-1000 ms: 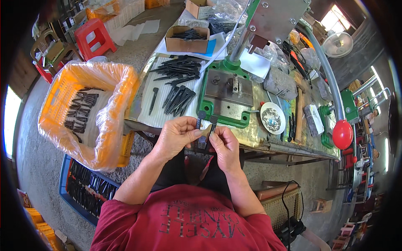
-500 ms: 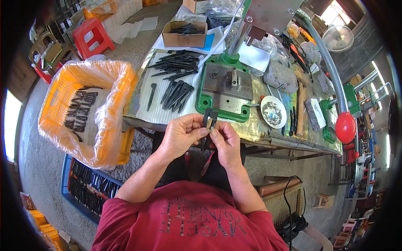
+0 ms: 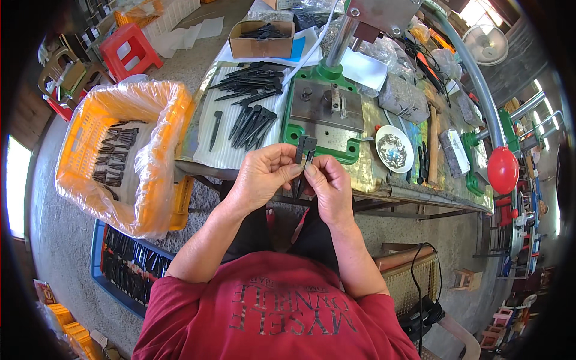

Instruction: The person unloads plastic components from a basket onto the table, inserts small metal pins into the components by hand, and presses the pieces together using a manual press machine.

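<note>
My left hand [image 3: 262, 177] and my right hand [image 3: 332, 189] meet at the table's near edge, in front of the green hand press [image 3: 345, 153]. Between their thumbs and fingers they pinch black tapered pegs [image 3: 306, 146] with blocky heads, apparently two side by side. The heads point up; fingers cover the middle of the shafts. Beyond my left hand, similar pegs [image 3: 253, 127] lie in a row on a white foam sheet [image 3: 231, 150], below a looser pile [image 3: 249, 83]. One lone peg [image 3: 216, 128] lies to their left. A steel block [image 3: 327, 111] sits on the press base.
At left stands an orange crate [image 3: 78, 147] lined with clear plastic, holding black pieces; a blue crate [image 3: 99, 273] sits below. A cardboard box [image 3: 262, 46] stands at the back. Rightward are a white bowl [image 3: 394, 148], a hammer [image 3: 432, 147] and the press's red-knobbed lever [image 3: 503, 170].
Both hands, still pinching the pegs, have risen slightly toward the press. The pegs are turned, so one wide head shows more plainly. The view has shifted a little.
</note>
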A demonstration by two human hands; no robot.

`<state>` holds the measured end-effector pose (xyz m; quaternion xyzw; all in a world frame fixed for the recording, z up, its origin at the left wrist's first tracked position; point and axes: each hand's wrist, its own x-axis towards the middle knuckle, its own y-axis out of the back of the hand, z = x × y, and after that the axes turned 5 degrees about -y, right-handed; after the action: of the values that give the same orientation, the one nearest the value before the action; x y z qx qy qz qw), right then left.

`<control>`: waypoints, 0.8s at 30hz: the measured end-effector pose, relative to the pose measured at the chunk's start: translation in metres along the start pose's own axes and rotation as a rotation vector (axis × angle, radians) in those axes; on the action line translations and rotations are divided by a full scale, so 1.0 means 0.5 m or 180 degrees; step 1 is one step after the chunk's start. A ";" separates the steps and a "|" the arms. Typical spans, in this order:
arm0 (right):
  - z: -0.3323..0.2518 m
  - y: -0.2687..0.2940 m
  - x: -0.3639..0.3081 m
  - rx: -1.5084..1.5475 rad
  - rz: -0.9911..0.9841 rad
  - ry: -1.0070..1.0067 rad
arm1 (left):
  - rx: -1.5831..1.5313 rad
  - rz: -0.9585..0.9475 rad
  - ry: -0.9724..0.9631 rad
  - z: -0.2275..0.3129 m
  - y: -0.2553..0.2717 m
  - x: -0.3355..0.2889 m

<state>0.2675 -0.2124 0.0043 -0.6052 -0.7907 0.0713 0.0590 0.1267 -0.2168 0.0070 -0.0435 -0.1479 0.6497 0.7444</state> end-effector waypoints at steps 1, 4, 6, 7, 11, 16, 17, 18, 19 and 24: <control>-0.003 0.000 0.002 0.0003 0.0010 -0.0004 | -0.0029 0.0008 -0.0011 0.003 -0.002 0.004; -0.009 0.005 0.008 -0.0077 0.0003 0.0090 | -0.0016 0.0002 -0.0032 0.006 -0.003 0.013; -0.016 0.004 0.011 -0.0061 0.0025 0.0072 | 0.0029 -0.0011 -0.0047 0.008 -0.005 0.018; -0.018 0.005 0.012 -0.0048 0.0045 0.0054 | 0.0014 0.0008 -0.0057 0.011 -0.008 0.020; -0.021 0.007 0.017 0.0052 0.0056 0.0056 | -0.0019 0.0009 -0.0059 0.016 -0.012 0.027; -0.025 0.011 0.021 0.0049 -0.0018 0.0175 | 0.0071 -0.0055 -0.0065 0.018 -0.013 0.031; -0.025 0.012 0.022 0.0050 -0.0016 0.0174 | 0.0076 0.0004 -0.0050 0.020 -0.015 0.032; -0.024 0.013 0.022 0.0057 -0.0014 0.0176 | 0.0077 0.0002 -0.0049 0.019 -0.015 0.032; -0.024 0.013 0.023 0.0066 -0.0015 0.0178 | 0.0063 0.0007 -0.0052 0.017 -0.014 0.033; -0.025 0.012 0.024 0.0117 -0.0017 0.0194 | 0.0079 0.0024 -0.0064 0.014 -0.014 0.035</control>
<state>0.2722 -0.1987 0.0154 -0.6038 -0.7887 0.0672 0.0944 0.1332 -0.2018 0.0183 -0.0283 -0.1471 0.6547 0.7409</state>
